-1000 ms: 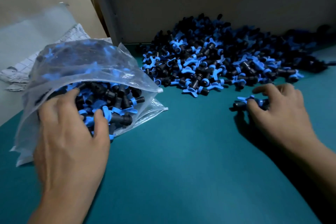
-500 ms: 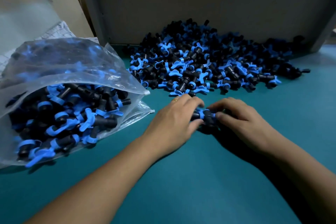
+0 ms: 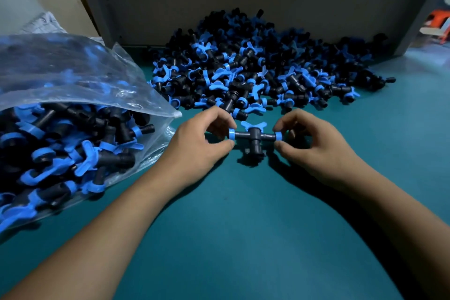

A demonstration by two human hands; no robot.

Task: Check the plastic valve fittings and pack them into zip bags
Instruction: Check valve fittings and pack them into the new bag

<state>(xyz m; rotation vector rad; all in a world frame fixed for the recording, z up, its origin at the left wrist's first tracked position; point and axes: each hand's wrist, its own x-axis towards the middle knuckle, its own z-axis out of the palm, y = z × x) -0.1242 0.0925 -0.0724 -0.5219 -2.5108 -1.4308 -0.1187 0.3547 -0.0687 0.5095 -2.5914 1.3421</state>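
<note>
Teal table [image 3: 243, 238], big heap [image 3: 255, 68] at top middle; left hand [image 3: 194, 146] and right hand [image 3: 316, 151] pinch ends of one valve fitting [image 3: 254, 136] in middle, likely checking; open zip bag [image 3: 73, 109] waits at left

Ends hidden, bag cropped
Both tips of the valve fitting [image 3: 254, 136] vanish under pinching fingers [image 3: 220, 126]; left of the grip, the zip bag [image 3: 73, 75] runs off-frame.

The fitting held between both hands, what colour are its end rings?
Bright blue, on a black body; the held fitting shows clearly in the head view.
</note>
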